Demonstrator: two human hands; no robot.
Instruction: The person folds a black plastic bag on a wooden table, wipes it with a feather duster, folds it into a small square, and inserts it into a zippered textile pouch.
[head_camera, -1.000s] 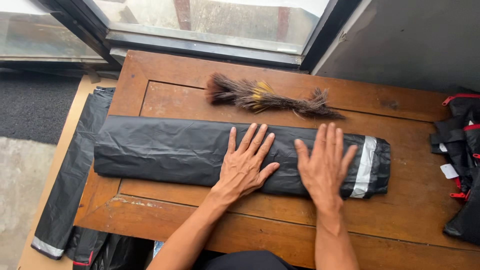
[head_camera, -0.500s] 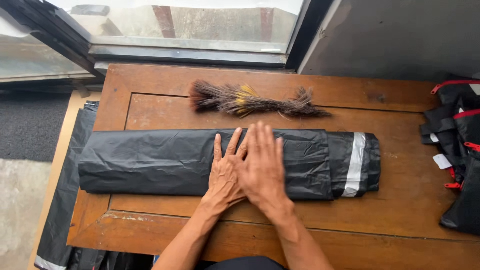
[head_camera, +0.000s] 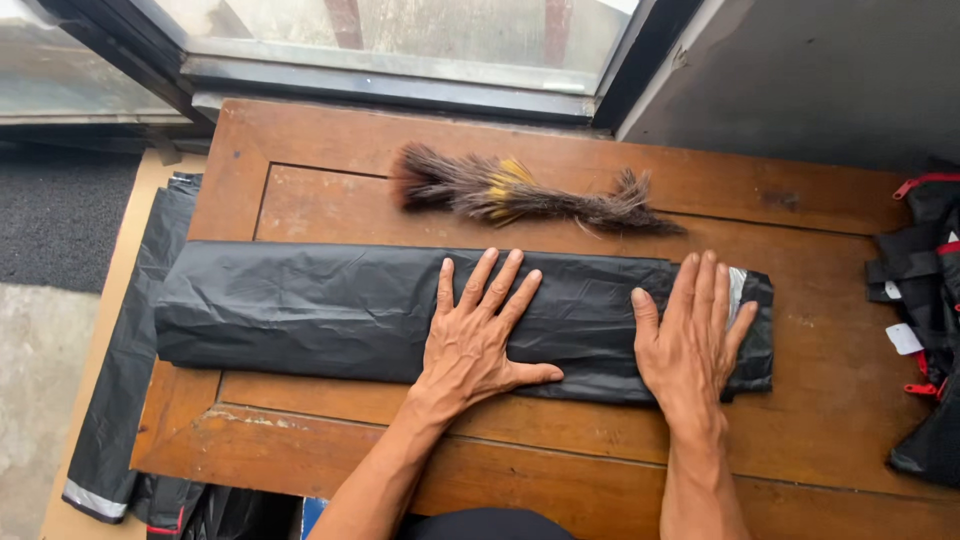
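Note:
A long folded strip of black plastic sheeting (head_camera: 300, 305) lies across the wooden table (head_camera: 820, 410). My left hand (head_camera: 480, 335) presses flat on its middle, fingers spread. My right hand (head_camera: 690, 335) lies flat on the strip's right end, covering most of a grey tape band (head_camera: 737, 285) there. Neither hand grips anything. Behind the strip rests a brown feather duster (head_camera: 520, 192) with a yellow patch.
A window frame (head_camera: 400, 85) runs along the table's far edge. A black bag with red zips (head_camera: 925, 300) sits at the right edge. More black sheeting (head_camera: 125, 400) hangs off the left side down to the floor.
My hands were together at the strip's middle half a second ago; the right hand has since slid to the right end, over the tape band. The left stays near the middle.

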